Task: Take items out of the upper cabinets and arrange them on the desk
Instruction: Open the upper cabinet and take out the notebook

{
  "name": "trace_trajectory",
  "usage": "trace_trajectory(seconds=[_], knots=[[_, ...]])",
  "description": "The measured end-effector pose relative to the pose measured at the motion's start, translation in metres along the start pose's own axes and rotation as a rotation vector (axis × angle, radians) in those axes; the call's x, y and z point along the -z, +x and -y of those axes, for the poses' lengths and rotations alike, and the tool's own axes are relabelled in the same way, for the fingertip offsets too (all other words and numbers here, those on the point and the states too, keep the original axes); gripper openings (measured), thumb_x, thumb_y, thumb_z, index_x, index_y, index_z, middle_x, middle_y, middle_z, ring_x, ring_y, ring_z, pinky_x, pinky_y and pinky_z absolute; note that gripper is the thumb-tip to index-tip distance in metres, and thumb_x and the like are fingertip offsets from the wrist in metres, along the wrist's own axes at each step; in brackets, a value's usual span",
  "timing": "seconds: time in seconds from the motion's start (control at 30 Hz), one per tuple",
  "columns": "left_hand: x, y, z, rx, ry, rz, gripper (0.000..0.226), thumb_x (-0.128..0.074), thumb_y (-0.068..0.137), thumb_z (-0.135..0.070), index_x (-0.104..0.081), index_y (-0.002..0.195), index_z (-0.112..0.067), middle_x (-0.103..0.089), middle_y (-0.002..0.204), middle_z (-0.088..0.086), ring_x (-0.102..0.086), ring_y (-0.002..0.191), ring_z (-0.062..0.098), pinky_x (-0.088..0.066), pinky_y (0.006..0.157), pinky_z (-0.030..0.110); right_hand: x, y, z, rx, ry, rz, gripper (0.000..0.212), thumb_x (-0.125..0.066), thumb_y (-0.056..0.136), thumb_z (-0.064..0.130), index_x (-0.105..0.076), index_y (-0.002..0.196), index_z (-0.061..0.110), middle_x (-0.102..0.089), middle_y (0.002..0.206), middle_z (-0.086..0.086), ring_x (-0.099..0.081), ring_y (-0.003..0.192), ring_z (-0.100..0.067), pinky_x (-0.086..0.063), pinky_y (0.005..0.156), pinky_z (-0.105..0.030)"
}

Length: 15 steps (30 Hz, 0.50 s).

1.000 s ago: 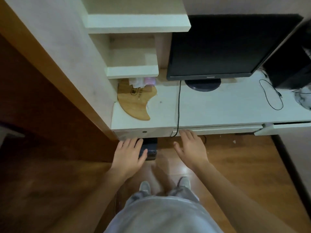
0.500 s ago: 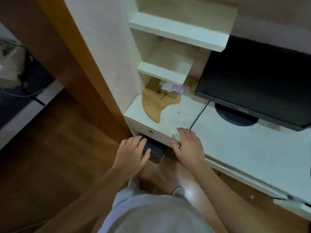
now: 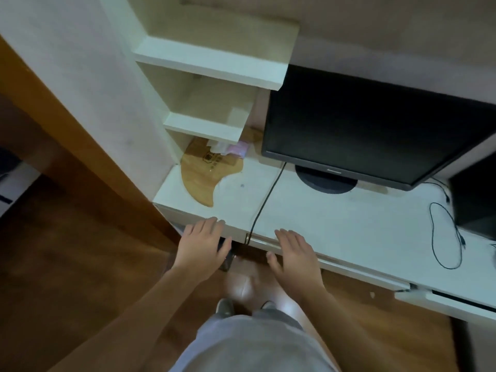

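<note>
- Partly hidden: wooden board (image 3: 204, 173), frame centre, runs under lower shelf (image 3: 206, 128); pink packet (image 3: 236, 150) there indistinct.
- The desk (image 3: 349, 224): white top.
- Fingers of left hand (image 3: 204, 245) and right hand (image 3: 295, 253) straight, holding nothing.

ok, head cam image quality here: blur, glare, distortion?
Head view: dim, flat indoor light. The wide-angle lens skews the desk and shelves. The floor is smeared by motion blur at left, with pale glare between the forearms. The left hand and right hand are fairly sharp. The monitor is black, no glare.
</note>
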<state>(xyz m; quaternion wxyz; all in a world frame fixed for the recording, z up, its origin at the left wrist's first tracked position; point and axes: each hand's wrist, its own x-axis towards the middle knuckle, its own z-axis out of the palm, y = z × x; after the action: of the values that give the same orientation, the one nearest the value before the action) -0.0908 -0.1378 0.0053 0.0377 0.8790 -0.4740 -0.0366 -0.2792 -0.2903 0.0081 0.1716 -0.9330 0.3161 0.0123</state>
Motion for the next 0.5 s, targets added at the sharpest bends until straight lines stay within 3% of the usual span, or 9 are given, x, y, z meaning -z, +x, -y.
trace_trajectory(seconds=[0.17,0.5], knots=[[-0.004,0.007,-0.022,0.022,-0.013,0.042,0.057,-0.03,0.097,-0.051,-0.062,0.129,-0.015,-0.065,0.129,0.005,-0.062,0.117,0.027,-0.05,0.098,0.044,0.007,0.003,-0.025,0.025,0.037,-0.055,0.056,-0.045,0.091,0.043,-0.062,0.132,0.01,-0.067,0.13,-0.007,-0.06,0.123,-0.028,-0.049,0.103,-0.041],[0.0,-0.004,-0.074,0.262,-0.015,0.053,0.053,-0.025,0.102,-0.053,-0.055,0.133,-0.021,-0.06,0.132,-0.001,-0.056,0.119,0.021,-0.043,0.098,0.037,0.022,0.065,-0.068,0.318,-0.066,0.114,0.066,-0.029,0.097,0.054,-0.044,0.148,0.015,-0.051,0.148,-0.004,-0.044,0.139,-0.026,-0.042,0.111,-0.042]])
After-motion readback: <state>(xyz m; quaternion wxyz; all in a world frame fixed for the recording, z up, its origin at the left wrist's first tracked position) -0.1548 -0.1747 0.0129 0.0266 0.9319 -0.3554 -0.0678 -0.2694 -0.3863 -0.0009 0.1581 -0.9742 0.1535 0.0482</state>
